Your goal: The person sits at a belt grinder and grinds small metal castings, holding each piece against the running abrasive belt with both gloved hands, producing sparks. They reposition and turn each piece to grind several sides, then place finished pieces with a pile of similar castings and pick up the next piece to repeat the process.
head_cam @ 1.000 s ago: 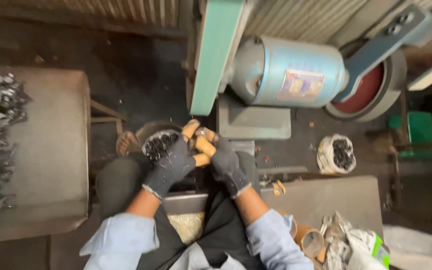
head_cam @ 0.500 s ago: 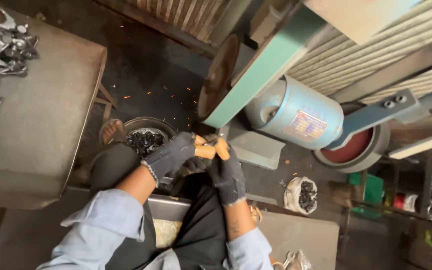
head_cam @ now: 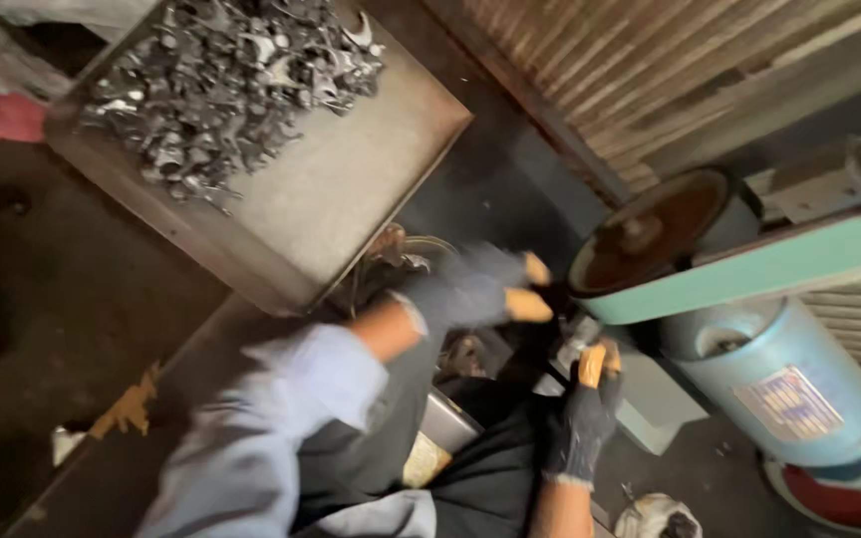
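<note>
Both my hands wear dark gloves with orange fingertips. My left hand (head_cam: 475, 291) is blurred, reaching out over a dark bucket (head_cam: 406, 261) of metal parts, its fingertips near the brown wheel (head_cam: 650, 231) of a belt grinder. Whether it holds anything is lost in the blur. My right hand (head_cam: 585, 408) is lower, just under the green belt guard (head_cam: 749, 271), fingers closed around a small shiny metal piece (head_cam: 572, 349). The two hands are apart.
A flat metal tray (head_cam: 351, 189) piled with several grey metal parts stands at upper left. The grinder's blue motor (head_cam: 779, 384) sits at right. A white bag (head_cam: 655, 518) of parts lies at the bottom. A corrugated wall runs behind.
The view swung left and closer. My hands were together on a piece at the belt. Now they have separated, and the left hand has moved toward the bucket.
</note>
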`<state>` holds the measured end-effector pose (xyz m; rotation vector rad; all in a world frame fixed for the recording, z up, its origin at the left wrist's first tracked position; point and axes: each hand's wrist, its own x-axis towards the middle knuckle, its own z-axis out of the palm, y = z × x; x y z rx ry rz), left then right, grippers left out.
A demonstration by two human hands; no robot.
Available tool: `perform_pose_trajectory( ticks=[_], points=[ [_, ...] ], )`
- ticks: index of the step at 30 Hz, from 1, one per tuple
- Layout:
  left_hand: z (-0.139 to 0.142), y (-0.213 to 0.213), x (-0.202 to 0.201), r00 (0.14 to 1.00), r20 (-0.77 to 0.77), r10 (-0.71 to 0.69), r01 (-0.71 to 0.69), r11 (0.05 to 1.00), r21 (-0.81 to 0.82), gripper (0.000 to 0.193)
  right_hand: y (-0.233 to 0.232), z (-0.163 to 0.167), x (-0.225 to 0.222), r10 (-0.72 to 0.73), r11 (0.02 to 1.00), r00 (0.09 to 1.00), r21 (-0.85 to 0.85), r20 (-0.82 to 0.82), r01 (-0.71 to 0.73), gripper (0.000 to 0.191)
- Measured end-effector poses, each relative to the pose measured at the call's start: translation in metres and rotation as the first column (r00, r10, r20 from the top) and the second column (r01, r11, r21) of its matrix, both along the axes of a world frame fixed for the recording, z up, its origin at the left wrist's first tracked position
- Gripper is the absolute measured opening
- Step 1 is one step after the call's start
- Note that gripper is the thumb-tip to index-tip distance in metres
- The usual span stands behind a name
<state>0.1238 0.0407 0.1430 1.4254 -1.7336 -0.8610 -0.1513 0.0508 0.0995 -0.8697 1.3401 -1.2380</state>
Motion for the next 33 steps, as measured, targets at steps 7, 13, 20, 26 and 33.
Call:
perform_pose_trajectory(
  ticks=[7, 13, 20, 26, 33],
  points=[
    [-0.051, 0.046, 0.209, -0.156, 0.927, 0.341, -0.338, 0.863, -0.375, 0.011, 0.031, 0.042, 0.039, 0.6, 0.765, 0.543, 0.223, -0.588, -0.604, 0.045],
    [-0.067, 0.053, 0.173, 0.563, 0.764, 0.314, -0.391, 0.916, -0.088, 0.007, 0.048, 0.068, 0.082, 0.786, 0.445, -0.089, 0.66, -0.611, -0.605, 0.049],
    [-0.016, 0.05, 0.114, 0.736, 0.554, 0.389, -0.525, 0.845, 0.104, 0.033, 0.071, 0.073, 0.058, 0.781, 0.524, 0.164, 0.49, -0.602, -0.697, 0.056],
    [0.01, 0.071, -0.075, 0.955, 0.19, 0.228, -0.178, 0.952, -0.25, 0.03, 0.061, 0.037, 0.024, 0.546, 0.811, 0.824, 0.343, -0.153, -0.474, 0.041],
    [0.021, 0.022, -0.124, 1.0, 0.024, -0.005, -0.008, 0.85, 0.527, 0.03, 0.024, 0.021, -0.041, 0.407, 0.856, 0.763, 0.083, 0.502, -0.51, 0.037]
  ],
)
